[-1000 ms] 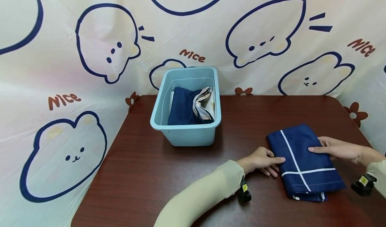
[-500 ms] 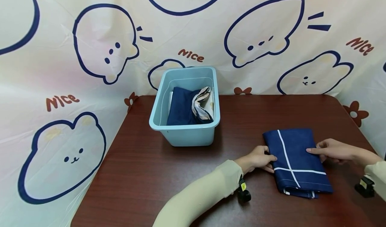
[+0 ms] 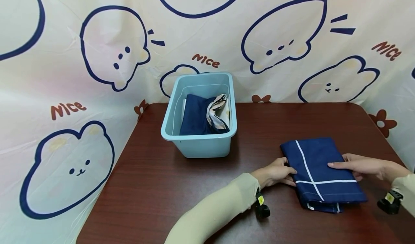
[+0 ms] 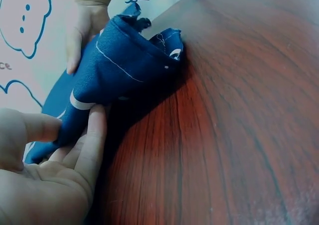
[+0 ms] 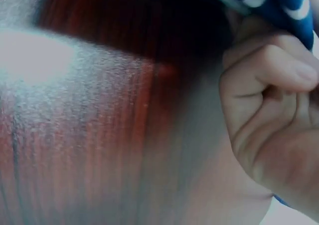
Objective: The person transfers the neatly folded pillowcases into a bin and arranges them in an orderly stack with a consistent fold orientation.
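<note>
A folded navy cloth (image 3: 324, 164) with crossing white stripes is held between both hands at the right of the table. My left hand (image 3: 275, 172) pinches its left edge, thumb on top and fingers beneath; the left wrist view shows the fingers under the fold of the cloth (image 4: 119, 60). On the opposite edge my right hand (image 3: 366, 165) grips the cloth, its thumb lying on the upper face and the other fingers underneath. In the right wrist view, curled fingers of the right hand (image 5: 274, 95) sit just below the striped edge.
A light blue plastic bin (image 3: 202, 146) stands at the back of the brown wooden table (image 3: 146, 200). Inside it lie a folded navy cloth (image 3: 196, 116) and a patterned white cloth (image 3: 222, 112). A printed curtain (image 3: 201, 31) hangs behind the table.
The cloth has shifted left, with the left hand now gripping its edge more closely. Its right side swung inward, then slightly back out with the right hand. The bin stays put.
</note>
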Demonstrator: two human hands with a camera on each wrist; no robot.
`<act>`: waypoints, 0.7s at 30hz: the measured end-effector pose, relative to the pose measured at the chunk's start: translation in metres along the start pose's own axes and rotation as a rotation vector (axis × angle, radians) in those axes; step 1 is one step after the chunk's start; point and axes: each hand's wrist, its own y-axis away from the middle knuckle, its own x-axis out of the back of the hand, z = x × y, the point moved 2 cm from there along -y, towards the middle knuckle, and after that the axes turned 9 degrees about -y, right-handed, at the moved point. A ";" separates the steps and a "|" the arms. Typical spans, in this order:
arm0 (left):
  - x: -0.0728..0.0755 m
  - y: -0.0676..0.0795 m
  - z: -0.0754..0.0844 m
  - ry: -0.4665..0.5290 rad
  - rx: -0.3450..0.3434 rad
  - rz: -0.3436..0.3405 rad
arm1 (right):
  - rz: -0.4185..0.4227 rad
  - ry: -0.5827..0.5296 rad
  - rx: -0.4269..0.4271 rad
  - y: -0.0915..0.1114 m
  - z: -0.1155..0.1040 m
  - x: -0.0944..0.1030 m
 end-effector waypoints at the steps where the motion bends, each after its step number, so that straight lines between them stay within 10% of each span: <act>1: 0.000 0.000 0.000 0.007 0.005 0.006 | -0.018 -0.010 0.021 -0.001 0.000 0.000; 14: 0.006 -0.002 0.002 -0.074 0.052 -0.018 | -0.070 -0.075 0.115 -0.004 0.002 0.001; 21: 0.006 -0.003 0.002 -0.080 0.056 -0.038 | 0.067 0.038 0.113 -0.003 0.000 -0.001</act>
